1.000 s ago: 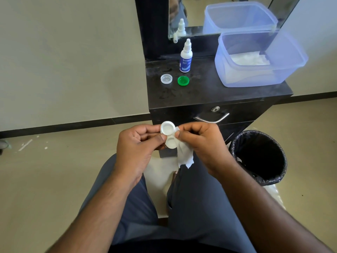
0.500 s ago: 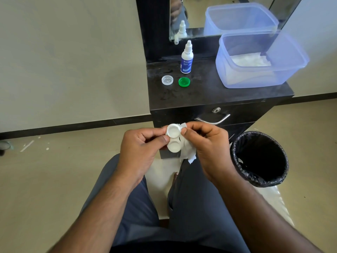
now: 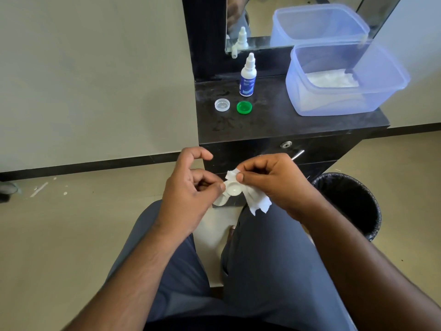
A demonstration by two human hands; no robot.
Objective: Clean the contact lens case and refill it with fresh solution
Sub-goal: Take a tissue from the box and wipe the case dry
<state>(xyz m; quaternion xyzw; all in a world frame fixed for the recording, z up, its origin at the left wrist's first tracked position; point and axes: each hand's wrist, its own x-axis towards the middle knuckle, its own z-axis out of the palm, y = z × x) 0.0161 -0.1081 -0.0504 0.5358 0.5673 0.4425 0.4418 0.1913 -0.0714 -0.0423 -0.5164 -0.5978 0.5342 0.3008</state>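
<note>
A white two-well contact lens case (image 3: 231,189) is held above my lap, one open well facing up. My left hand (image 3: 191,192) pinches its left side. My right hand (image 3: 272,182) grips a crumpled white tissue (image 3: 256,201) pressed against the case's right and far side. On the black cabinet top (image 3: 274,120) stand the white solution bottle (image 3: 248,77) with a blue label, a clear cap (image 3: 222,105) and a green cap (image 3: 244,107), both lying loose.
A translucent blue tub (image 3: 343,80) with white tissues sits at the cabinet's right. A mirror (image 3: 298,20) rises behind it. A black-lined waste bin (image 3: 350,204) stands on the floor right of my knees. The drawer handle (image 3: 298,154) is just beyond my hands.
The case has tilted so its lower well now shows beside my left thumb. The tissue has shifted from beneath the case to around its far and right side.
</note>
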